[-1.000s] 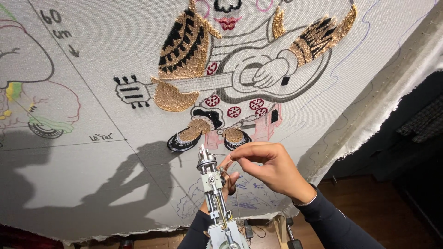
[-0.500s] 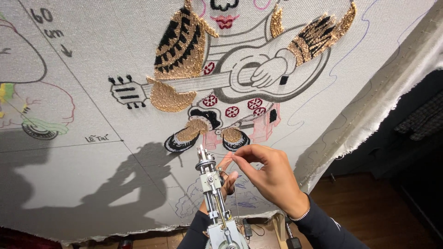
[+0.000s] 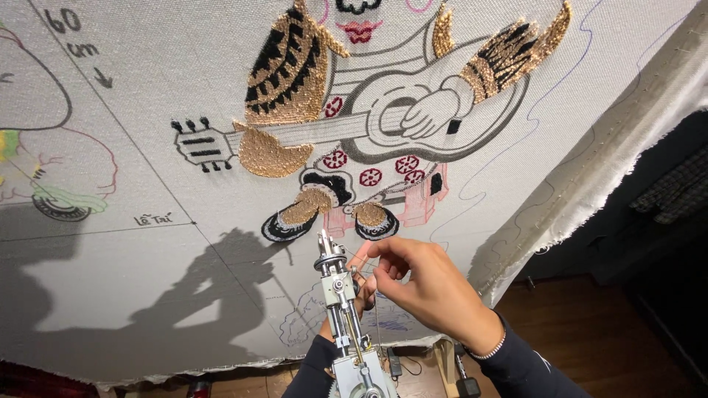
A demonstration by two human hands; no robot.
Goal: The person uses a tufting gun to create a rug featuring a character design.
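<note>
A metal tufting gun (image 3: 341, 295) points up at a stretched grey cloth (image 3: 147, 295), its needle tip just below a tufted figure's boots (image 3: 295, 217). My left hand (image 3: 366, 289) grips the gun from behind and is mostly hidden by it. To the right of the tip, my right hand (image 3: 431, 291) pinches a thin strand of yarn (image 3: 359, 259) between thumb and fingertips. The figure with a guitar (image 3: 383, 125) is worked in gold, black, white and red pile.
The cloth's frayed right edge (image 3: 590, 191) is folded over a frame, with a dark room and wood floor (image 3: 590, 332) beyond. A partly coloured outline drawing (image 3: 51, 184) sits at the left. Ruled pen lines cross the cloth, and shadows of the hands and gun fall at lower left.
My right hand has sunk slightly and its fingertips have drawn together on the yarn beside the gun's tip. The gun has barely moved.
</note>
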